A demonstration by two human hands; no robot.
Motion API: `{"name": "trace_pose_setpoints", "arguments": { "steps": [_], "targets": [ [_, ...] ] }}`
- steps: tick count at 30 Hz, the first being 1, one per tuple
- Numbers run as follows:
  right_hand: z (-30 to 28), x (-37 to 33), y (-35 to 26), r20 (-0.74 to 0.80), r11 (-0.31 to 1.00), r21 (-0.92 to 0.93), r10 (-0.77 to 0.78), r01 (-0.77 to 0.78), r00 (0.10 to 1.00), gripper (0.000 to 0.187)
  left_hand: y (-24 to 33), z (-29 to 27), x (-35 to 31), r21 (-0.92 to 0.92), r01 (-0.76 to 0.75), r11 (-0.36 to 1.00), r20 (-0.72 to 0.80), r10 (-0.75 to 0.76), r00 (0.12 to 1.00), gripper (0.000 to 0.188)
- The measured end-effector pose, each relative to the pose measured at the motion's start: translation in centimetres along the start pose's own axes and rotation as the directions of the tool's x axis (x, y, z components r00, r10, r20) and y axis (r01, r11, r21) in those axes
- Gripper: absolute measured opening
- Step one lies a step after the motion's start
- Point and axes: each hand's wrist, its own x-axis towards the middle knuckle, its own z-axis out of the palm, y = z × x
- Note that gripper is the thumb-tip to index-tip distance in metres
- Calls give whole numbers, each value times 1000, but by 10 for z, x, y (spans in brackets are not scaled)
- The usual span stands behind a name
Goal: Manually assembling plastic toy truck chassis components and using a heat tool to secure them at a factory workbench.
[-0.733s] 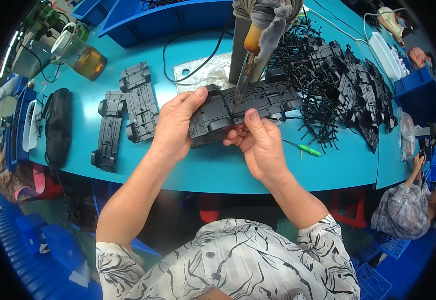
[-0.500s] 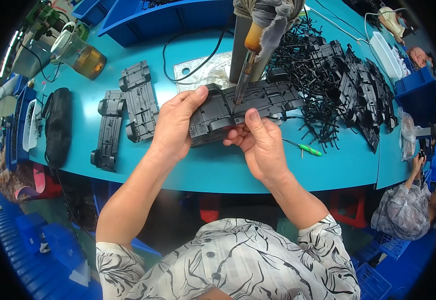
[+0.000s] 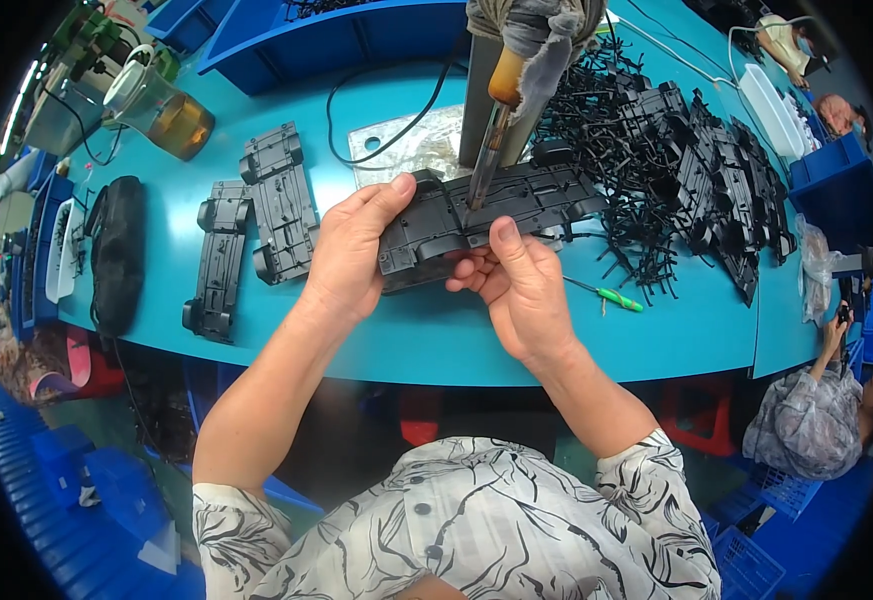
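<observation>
Between my hands is a black plastic toy car chassis (image 3: 426,225), tilted with its right end farther off. My left hand (image 3: 349,245) is wrapped round its left end, thumb on top. At its near edge my right hand (image 3: 528,285) is closed, the thumb along the edge and the fingers curled under. The metal tip of a soldering iron (image 3: 489,145) with an amber handle comes down from a cloth-wrapped mount onto the middle of the chassis. Whether the tip touches or just hovers I cannot tell. Two more chassis (image 3: 278,205) lie on the left.
A heap of thin black plastic parts (image 3: 616,150) and stacked chassis (image 3: 726,190) covers the right. A green-handled screwdriver (image 3: 620,300) lies near my right hand. Left are a black pouch (image 3: 117,255) and a jug of amber liquid (image 3: 161,115). A blue bin (image 3: 286,45) stands behind.
</observation>
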Motion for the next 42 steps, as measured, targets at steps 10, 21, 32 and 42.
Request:
{"name": "trace_pose_setpoints", "arguments": {
  "steps": [10, 21, 32, 42],
  "targets": [
    [-5, -3, 1, 37, 1000, -13, -24, 24, 999, 41, 1, 1, -2, 22, 13, 1000, 39, -14, 999, 31],
    [-27, -38, 0, 68, 989, -110, 107, -99, 992, 30, -15, -4, -31, 70, 115, 991, 71, -120, 990, 29],
    [-42, -100, -28, 253, 459, -803, -316, 380, 915, 20, -27, 8, -74, 297, 80, 952, 314, -176, 933, 44],
    [-27, -107, -23, 611, -247, -789, -421, 563, 670, 41, -30, 1, -85, -237, 315, 919, 566, -133, 814, 33]
  ]
}}
